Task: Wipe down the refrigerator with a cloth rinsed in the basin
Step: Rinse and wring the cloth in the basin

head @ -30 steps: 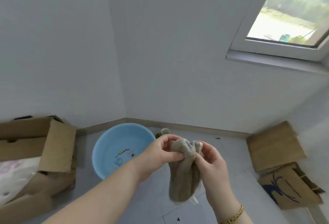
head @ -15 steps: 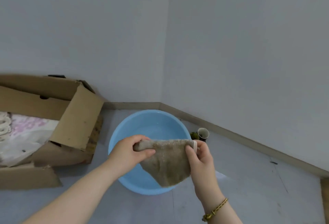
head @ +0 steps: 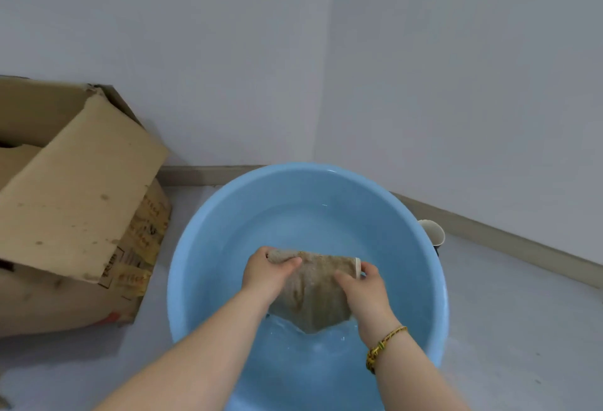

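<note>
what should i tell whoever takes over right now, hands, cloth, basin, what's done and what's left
Left hand: gripping the cloth's upper left corner.
Right hand: gripping the upper right corner, by the white edge tab.
Cloth: brown, stretched between both hands over the blue basin, its lower tip touching the water.
Basin: on the floor in the room corner, holding water, beside a cardboard box; a paper cup sits behind its rim.
Done: cloth brought to the basin, dip started.
Left: rinse, wring, then wipe the refrigerator, which is not in view.
</note>
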Demonstrator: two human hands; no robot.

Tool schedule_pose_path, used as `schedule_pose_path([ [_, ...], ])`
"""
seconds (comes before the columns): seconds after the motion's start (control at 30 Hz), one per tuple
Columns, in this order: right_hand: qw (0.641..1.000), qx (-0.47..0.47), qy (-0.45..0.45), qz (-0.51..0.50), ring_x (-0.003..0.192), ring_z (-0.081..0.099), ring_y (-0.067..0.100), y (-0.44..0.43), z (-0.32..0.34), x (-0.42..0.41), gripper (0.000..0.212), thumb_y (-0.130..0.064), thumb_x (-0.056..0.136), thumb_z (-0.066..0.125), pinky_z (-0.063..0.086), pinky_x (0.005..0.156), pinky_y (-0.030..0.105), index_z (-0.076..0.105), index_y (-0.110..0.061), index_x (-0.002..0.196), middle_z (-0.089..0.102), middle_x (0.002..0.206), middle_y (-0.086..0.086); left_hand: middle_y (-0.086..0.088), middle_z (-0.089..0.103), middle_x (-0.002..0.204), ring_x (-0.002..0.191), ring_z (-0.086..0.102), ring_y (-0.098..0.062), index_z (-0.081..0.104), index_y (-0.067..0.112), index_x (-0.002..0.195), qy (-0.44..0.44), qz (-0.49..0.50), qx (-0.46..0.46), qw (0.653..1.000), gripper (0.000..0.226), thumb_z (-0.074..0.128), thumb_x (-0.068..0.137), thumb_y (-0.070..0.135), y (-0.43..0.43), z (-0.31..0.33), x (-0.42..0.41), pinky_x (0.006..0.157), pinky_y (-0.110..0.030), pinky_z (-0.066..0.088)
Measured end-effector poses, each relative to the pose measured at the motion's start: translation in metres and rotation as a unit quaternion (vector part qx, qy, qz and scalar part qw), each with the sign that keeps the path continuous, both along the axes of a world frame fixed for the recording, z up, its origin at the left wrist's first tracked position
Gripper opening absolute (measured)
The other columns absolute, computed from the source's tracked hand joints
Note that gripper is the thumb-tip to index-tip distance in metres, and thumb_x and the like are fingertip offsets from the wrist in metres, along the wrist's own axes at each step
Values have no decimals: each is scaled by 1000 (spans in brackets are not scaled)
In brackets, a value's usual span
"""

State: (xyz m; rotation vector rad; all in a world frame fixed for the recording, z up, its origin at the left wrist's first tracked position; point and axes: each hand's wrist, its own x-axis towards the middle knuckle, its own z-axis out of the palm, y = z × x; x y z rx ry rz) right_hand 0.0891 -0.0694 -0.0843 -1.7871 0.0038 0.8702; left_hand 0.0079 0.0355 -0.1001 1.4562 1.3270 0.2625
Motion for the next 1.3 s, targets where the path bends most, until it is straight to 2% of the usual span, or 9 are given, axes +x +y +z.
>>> schedule_pose_path([
  [0.17, 985, -114, -96, 84, 77, 53, 18, 19, -56, 6, 31, -9, 87, 57, 43, 74, 26, 45, -6, 116, 53, 82, -2, -6, 58, 118, 102, 53, -25, 50, 11, 111, 93, -50, 46, 993, 35, 63, 83, 28, 10, -50, 4, 78, -25, 37],
  [0.3, 914, -282, -196, 216, 109, 55, 28, 26, -70, 5, 34, -22, 92, 51, 42, 80, 28, 41, -3, 118, 58, 117, 13, -6, 54, 125, 114, 51, -25, 47, 10, 120, 192, -125, 62, 971, 40, 55, 88, 33, 19, -65, 2, 82, -26, 38],
  [0.47, 873, -357, -215, 253, 116, 53, 29, 34, -83, 1, 28, -10, 96, 34, 42, 88, 30, 37, -4, 123, 55, 125, 14, -8, 56, 123, 112, 52, -27, 53, 11, 113, 203, -104, 52, 972, 28, 49, 92, 27, 21, -74, 2, 79, -25, 37],
  [0.57, 949, -240, -127, 161, 109, 54, 29, 37, -79, 7, 28, -8, 94, 42, 40, 81, 26, 47, -1, 120, 57, 119, 15, -14, 57, 124, 107, 54, -29, 54, 3, 118, 61, -3, -46, 997, 33, 52, 91, 21, 22, -70, 9, 85, -28, 40],
  [0.67, 993, -62, -68, 67, 73, 54, 16, 37, -55, -3, 5, -9, 89, 53, 43, 59, 17, 56, -9, 93, 58, 84, 5, -14, 61, 115, 97, 56, -25, 58, 1, 110, -84, 83, -134, 984, 29, 54, 90, 21, 14, -51, 18, 85, -29, 43],
  [0.77, 987, -7, -158, 39, 55, 39, 9, 38, -32, -23, 26, -13, 87, 57, 34, 49, 15, 42, -16, 67, 44, 62, -3, -6, 60, 89, 89, 53, -22, 60, 4, 82, -129, 102, -106, 981, 28, 48, 93, 28, 8, -21, 27, 76, -27, 43],
  [0.87, 974, -3, -223, 28, 54, 39, 10, 46, -15, -38, 30, -23, 90, 52, 34, 55, 24, 35, -19, 65, 41, 58, -6, -13, 63, 80, 87, 58, -29, 52, 13, 60, -159, 75, -75, 982, 45, 39, 95, 38, 5, 1, 34, 80, -34, 46],
  [1.07, 974, 16, -223, -27, 57, 40, 11, 57, -5, -23, 36, -26, 96, 40, 32, 61, 28, 36, -21, 60, 42, 60, -5, -3, 49, 60, 70, 49, -24, 43, 11, 54, -186, 33, -17, 982, 49, 37, 96, 34, -6, 17, 32, 68, -30, 38],
  [1.3, 962, 29, -271, -18, 55, 36, 12, 52, -8, -17, 37, -18, 95, 45, 33, 51, 17, 39, -14, 58, 40, 55, -3, -4, 52, 65, 71, 51, -23, 49, 14, 60, -220, 50, -110, 968, 41, 40, 95, 33, -8, 19, 32, 70, -30, 42],
])
